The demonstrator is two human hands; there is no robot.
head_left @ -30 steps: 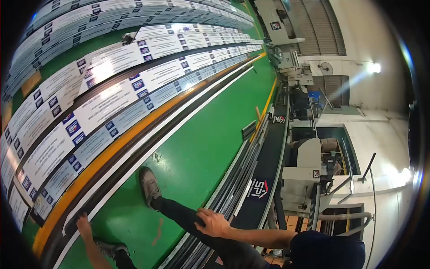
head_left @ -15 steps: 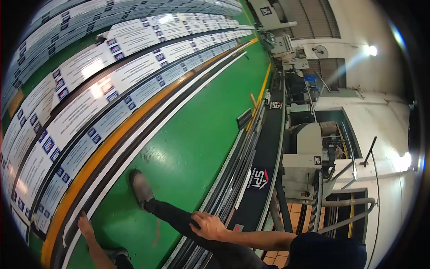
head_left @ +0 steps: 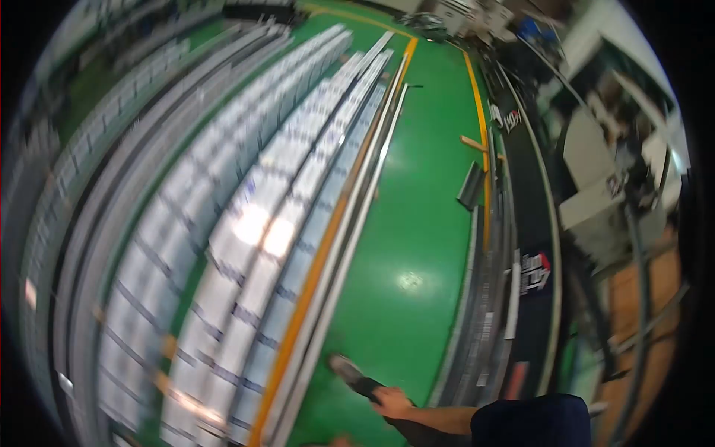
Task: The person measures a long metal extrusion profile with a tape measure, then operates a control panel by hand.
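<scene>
My right hand (head_left: 392,403) rests on my dark trouser leg (head_left: 417,430) near the knee, fingers laid over the cloth and holding no object. Below it a grey shoe (head_left: 344,368) stands on the green floor. At the bottom edge a small blurred patch of skin, likely my left hand (head_left: 342,442), shows; its fingers cannot be made out. Nearest to it on the left run long white strips (head_left: 337,287) lying on the floor beside an orange beam (head_left: 298,328).
Long stacks of wrapped, labelled profiles (head_left: 257,223) fill the left side. Dark bars (head_left: 488,298) lie along the right, beside a black-covered conveyor or bench (head_left: 538,320). Machines (head_left: 596,216) stand at the far right. A short dark piece (head_left: 469,185) and a wooden stick (head_left: 472,143) rest ahead.
The view has swung left and is more level, with blur. My left hand, earlier at the white strip, has dropped almost out of the frame. My right hand stays on the leg.
</scene>
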